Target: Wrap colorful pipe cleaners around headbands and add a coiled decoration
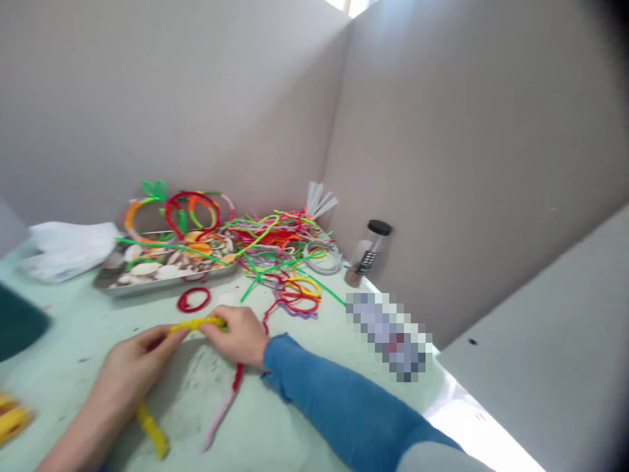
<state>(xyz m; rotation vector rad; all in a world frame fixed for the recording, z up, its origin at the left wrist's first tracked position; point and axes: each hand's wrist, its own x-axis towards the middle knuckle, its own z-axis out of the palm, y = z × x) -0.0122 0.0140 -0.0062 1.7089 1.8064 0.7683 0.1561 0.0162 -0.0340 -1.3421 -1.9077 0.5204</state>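
Between my two hands a yellow pipe cleaner (195,324) is stretched, with a bumpy, wound look. My left hand (140,357) pinches one end of it, and a yellow length hangs out below that wrist. My right hand (238,333) is closed on the other end, where a bit of green shows at the fingers. Under the right wrist lies a red and pale pink twisted pipe cleaner (227,403) on the table. Just beyond the hands rests a dark red ring (193,299).
A metal tray (162,286) of shells stands behind, with colourful rings (191,195) on it. Right of it is a heap of pipe cleaners (275,236), then a black-capped clear jar (368,252). A white plastic bag (71,249) lies left. Grey walls enclose the table.
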